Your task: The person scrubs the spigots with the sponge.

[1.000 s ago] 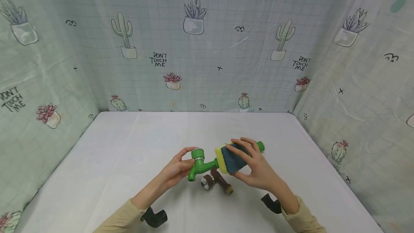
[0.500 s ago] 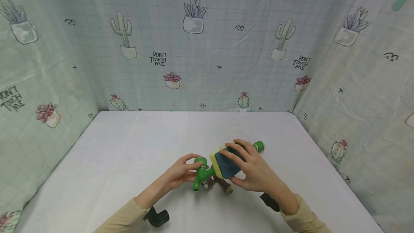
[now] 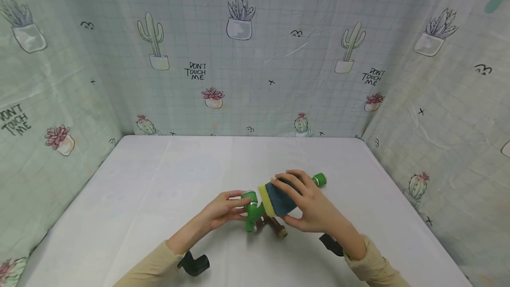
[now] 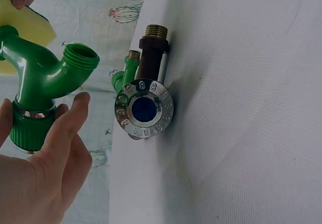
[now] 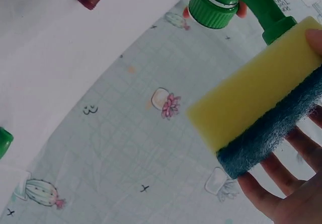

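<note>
My left hand (image 3: 223, 211) grips a green plastic tap (image 3: 252, 211) by its ribbed knob, and the spout hangs downward in the head view. In my right hand (image 3: 314, 205) is a two-sided sponge (image 3: 280, 199), yellow foam with a dark blue scouring face. Its yellow side (image 5: 256, 83) meets the threaded-inlet end of the tap in the right wrist view. Below them on the table lies a brown tap (image 4: 151, 58) with a brass thread and a silver, blue-centred knob. A second green tap (image 3: 320, 180) lies beyond the sponge, mostly hidden by it and my right hand.
A black elbow pipe (image 3: 195, 265) lies by my left forearm. Another black piece (image 3: 331, 245) sits partly under my right wrist. The white table (image 3: 191, 167) is enclosed by cactus-print cloth (image 3: 271, 56) at the back and sides.
The green tap, held by my left hand, has shifted right and slightly down, and it has turned. The sponge has moved slightly left with my right hand. The brown tap is now more covered.
</note>
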Demonstrator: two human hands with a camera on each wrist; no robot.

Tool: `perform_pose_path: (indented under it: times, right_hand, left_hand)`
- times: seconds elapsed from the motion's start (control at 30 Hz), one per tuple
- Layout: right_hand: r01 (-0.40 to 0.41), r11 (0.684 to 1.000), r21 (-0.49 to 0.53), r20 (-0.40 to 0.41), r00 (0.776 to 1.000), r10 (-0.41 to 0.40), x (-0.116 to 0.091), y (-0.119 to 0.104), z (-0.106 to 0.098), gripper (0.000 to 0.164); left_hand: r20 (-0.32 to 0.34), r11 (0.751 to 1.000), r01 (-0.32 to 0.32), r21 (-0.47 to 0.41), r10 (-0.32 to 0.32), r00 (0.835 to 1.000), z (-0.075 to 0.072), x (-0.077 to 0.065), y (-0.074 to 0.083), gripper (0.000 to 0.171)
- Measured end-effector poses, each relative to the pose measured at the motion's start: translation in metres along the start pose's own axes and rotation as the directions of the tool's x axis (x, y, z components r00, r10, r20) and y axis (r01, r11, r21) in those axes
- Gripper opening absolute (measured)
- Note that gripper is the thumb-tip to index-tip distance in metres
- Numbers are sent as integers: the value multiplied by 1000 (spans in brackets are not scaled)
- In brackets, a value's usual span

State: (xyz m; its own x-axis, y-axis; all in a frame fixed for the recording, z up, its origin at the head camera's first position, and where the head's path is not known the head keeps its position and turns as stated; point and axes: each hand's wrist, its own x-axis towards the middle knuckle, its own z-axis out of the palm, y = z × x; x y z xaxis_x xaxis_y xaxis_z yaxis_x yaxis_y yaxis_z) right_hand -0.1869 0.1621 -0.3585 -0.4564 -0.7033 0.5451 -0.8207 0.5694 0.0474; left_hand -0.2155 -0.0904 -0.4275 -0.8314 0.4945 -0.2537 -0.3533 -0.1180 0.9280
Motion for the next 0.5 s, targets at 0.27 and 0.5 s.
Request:
perform_pose_path:
  times: [0.27,0.5]
  right_hand:
    - [-57,990,130,28,998,54,2,1,-2,79]
    - [-86,970,228,36,996,80,0,0,4,72]
  left_hand:
    - [23,996,-70,-55,71,997,0,1,5,46]
    - [6,989,-91,-120,92,996,1,0,8,50]
